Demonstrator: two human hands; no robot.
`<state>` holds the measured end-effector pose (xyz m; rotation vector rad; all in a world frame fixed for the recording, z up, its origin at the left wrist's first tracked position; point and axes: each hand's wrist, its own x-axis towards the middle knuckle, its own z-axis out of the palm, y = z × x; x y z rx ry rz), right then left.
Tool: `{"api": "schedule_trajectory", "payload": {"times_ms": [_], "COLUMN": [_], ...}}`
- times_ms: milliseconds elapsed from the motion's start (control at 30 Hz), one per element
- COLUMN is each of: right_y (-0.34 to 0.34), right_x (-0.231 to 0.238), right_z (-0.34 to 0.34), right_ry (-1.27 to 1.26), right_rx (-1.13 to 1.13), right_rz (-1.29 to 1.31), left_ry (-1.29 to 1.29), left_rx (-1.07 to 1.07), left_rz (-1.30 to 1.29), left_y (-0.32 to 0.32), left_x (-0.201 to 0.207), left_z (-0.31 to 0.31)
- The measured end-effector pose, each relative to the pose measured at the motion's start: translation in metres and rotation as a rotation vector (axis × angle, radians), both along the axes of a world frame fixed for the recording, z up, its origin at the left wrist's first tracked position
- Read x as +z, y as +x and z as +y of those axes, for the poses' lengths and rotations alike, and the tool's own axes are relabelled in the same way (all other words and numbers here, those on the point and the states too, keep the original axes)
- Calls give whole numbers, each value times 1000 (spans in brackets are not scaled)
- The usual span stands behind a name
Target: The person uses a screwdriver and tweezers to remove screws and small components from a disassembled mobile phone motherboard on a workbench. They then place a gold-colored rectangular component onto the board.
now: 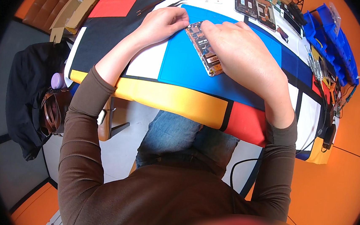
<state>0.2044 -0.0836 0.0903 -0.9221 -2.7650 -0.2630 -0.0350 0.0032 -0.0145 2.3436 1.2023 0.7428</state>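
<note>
While right hand (242, 49) overlaps opened phone (203, 46) | left hand (165, 22) curled; grips unclear | tweezers (154, 4) nearby

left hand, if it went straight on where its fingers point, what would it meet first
Likely the opened rectangular phone, its brown-and-black inside exposed and upper end close to the left hand; whether they touch is unclear.

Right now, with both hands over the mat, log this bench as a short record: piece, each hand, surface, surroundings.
Piece: opened phone-like device, circuit board exposed, slanted in view
Left hand: fingers curled by the device's far-left corner; contact unclear
Right hand: over the device's right side, fingertips mostly hidden
Surface: blue mat on a colour-block tablecloth
Far side: other opened devices
Left of mat: dark slim tool
Far right: blue bins
</note>
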Motion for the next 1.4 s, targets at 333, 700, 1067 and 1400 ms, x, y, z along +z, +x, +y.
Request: {"api": "schedule_trajectory", "payload": {"times_ms": [333, 700, 1067, 1400], "right_y": [-4, -6, -7, -6], "right_x": [3, 1, 0, -4], "right_z": [-1, 0, -3, -2], "right_ry": [-19, 33, -60, 43], "right_rx": [-66, -134, -35, 10], "right_rz": [-96, -101, -5, -5], "left_ry": [-1, 13, 24, 19], "left_rx": [7, 3, 9, 12], "left_rz": [12, 3, 0, 15], "left_y": [2, 0, 2, 1], "left_x": [2, -1, 3, 1], "left_z": [-1, 0, -3, -1]}}
